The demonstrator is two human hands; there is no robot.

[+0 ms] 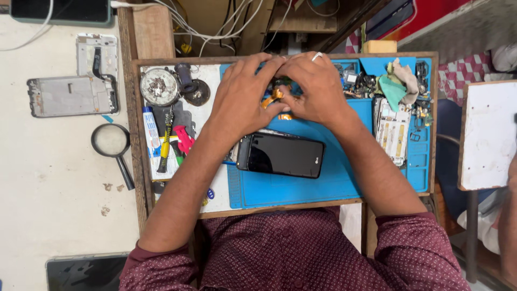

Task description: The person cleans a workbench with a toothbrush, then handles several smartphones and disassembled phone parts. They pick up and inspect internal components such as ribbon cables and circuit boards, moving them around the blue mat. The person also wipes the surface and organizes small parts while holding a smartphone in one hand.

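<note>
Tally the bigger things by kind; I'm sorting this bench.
Black phone: 1
Bare phone frames: 2
Magnifying glass: 1
Blue mat: 1
Round tin: 1
Hands, left and right: 2
Total: 8

A wooden workbench (161, 37) stands beside a pale worktop (48, 183), with perhaps a white stool (487, 134) right.

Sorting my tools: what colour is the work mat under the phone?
Blue, seen in the head view: the mat under the black phone.

Both hands, left hand (240, 97) and right hand (318, 89), meet over a small orange part (273, 97); it sits just beyond the black phone (281, 154). The phone lies on a blue mat (323, 188); a magnifying glass (111, 141) lies well left of it.
</note>
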